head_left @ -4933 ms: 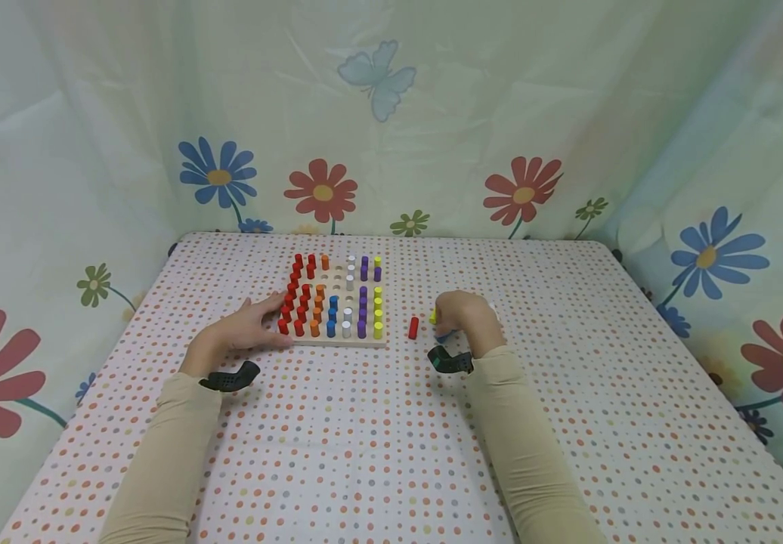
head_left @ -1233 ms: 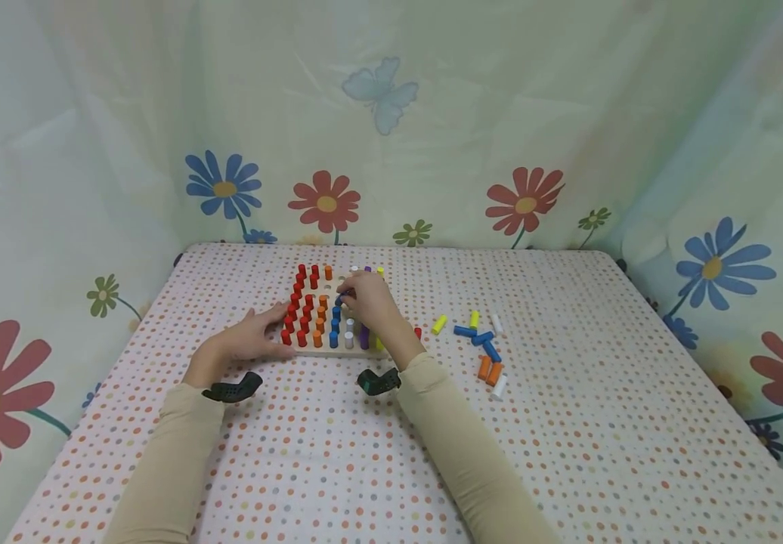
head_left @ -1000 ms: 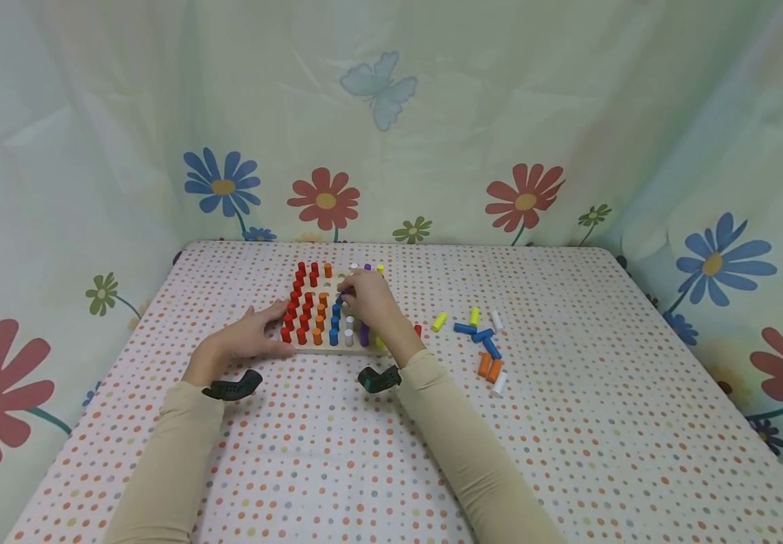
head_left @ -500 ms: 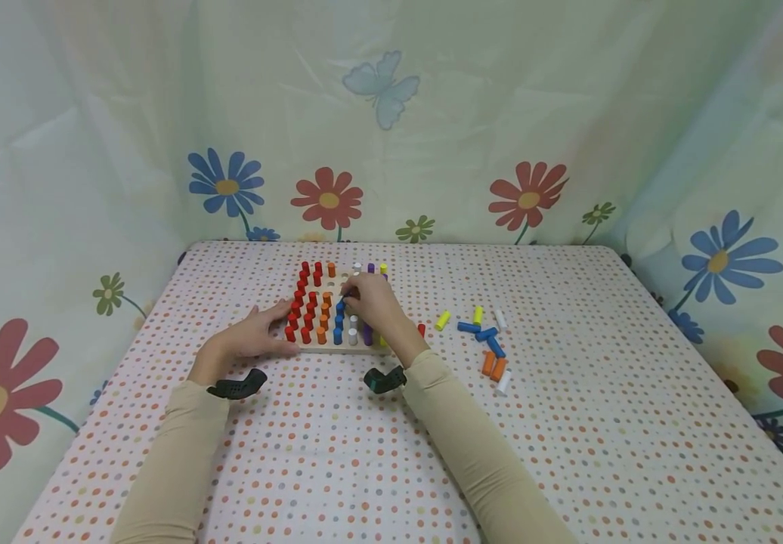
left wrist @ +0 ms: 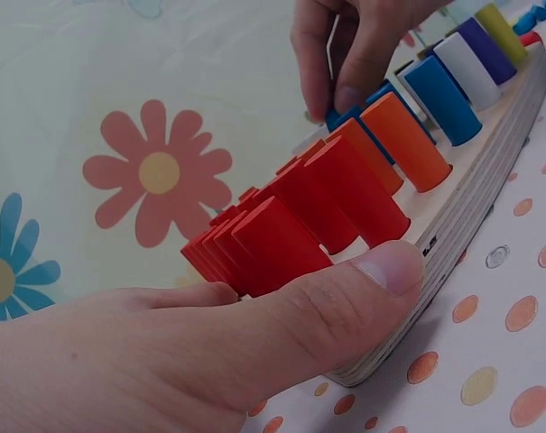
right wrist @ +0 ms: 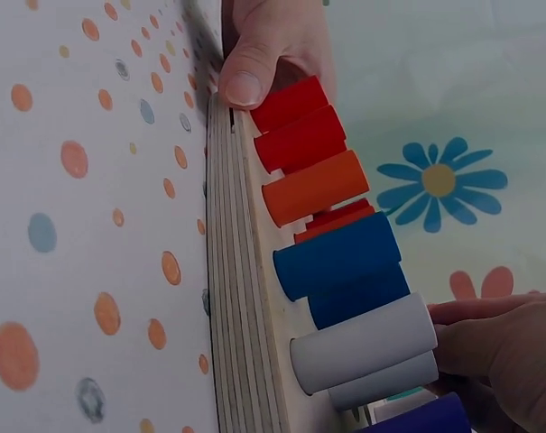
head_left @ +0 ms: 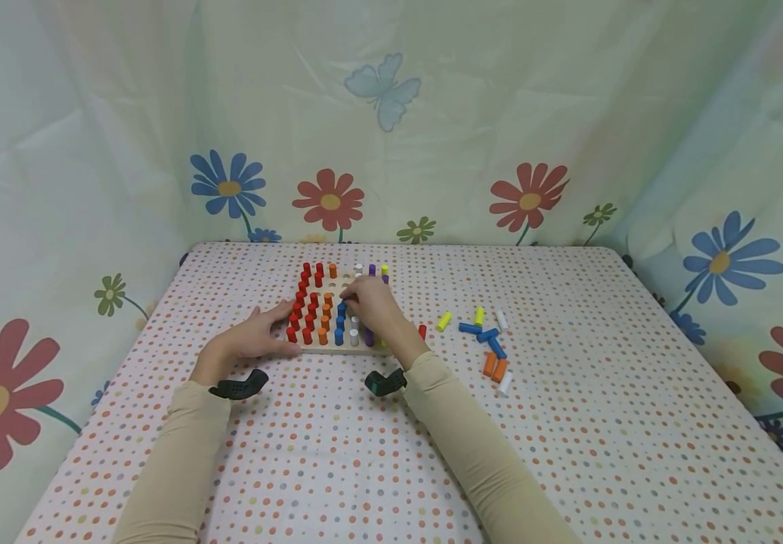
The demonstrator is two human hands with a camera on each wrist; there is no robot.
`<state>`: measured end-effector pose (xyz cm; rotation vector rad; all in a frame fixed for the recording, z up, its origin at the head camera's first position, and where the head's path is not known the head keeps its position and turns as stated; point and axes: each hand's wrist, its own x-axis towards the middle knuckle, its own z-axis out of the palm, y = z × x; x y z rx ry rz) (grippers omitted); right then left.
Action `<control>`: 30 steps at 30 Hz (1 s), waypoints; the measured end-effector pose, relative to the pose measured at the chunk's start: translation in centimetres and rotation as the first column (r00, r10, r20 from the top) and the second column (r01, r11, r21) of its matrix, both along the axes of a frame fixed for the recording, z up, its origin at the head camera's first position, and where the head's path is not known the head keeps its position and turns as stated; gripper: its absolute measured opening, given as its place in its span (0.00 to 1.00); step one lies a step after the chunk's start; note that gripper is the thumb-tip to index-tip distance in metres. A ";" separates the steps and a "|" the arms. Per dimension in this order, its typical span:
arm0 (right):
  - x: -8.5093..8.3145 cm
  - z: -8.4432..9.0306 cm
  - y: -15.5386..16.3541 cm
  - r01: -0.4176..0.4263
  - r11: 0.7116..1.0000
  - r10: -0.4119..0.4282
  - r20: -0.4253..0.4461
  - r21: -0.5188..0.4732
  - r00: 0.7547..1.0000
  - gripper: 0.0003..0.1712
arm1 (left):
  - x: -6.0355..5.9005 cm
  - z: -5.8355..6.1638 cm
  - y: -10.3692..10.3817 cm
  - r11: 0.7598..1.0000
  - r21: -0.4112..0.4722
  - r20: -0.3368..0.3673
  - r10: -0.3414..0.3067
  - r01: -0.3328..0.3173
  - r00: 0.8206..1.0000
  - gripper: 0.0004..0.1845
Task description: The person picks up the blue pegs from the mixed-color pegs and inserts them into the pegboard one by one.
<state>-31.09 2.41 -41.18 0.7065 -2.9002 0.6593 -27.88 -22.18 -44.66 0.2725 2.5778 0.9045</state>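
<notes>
Here, on a dotted tablecloth (head_left: 337,453), the left hand (head_left: 255,338) braces the near-left corner of a wooden pegboard (left wrist: 476,216), thumb pressed flat on its edge and fingers straight along the side. Moving right, red pegs (head_left: 303,317), then orange pegs (head_left: 325,321) stand in rows. The right hand (head_left: 372,302) pinches a blue peg (left wrist: 343,115) between thumb and fingertips, upright in the blue column mid-board. The seating step looks nearly done; next seems to call for letting go and reaching farther right, where loose pegs (head_left: 490,347) lie well apart from the board.
</notes>
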 end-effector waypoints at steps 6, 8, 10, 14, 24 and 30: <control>0.1 0.0 -0.1 -0.005 1.000 0.005 0.004 -0.006 1.000 0.10 | 0.0 0.1 0.0 1.000 -0.003 0.001 0.005 -0.005 1.000 0.64; 0.2 0.0 -0.1 0.000 1.000 0.000 0.007 -0.008 1.000 0.10 | 0.0 0.1 0.0 1.000 -0.003 0.003 0.006 -0.006 1.000 0.64; 0.3 0.1 -0.1 -0.002 1.000 0.002 0.008 -0.003 1.000 0.11 | 0.0 0.1 0.0 1.000 0.000 0.012 0.012 -0.012 1.000 0.64; 0.5 0.3 -0.1 -0.015 1.000 0.015 0.013 0.014 1.000 0.12 | 0.0 0.1 0.0 0.999 0.007 0.040 0.034 -0.034 0.999 0.65; 0.9 0.8 -0.4 -0.030 0.999 0.028 0.028 0.046 0.999 0.13 | 0.0 0.2 0.0 0.999 0.007 0.047 0.040 -0.041 0.998 0.64; 0.9 0.8 -0.4 -0.018 0.996 0.016 0.021 0.083 1.000 0.14 | 0.0 0.2 0.0 1.000 0.011 0.029 0.021 -0.021 0.999 0.64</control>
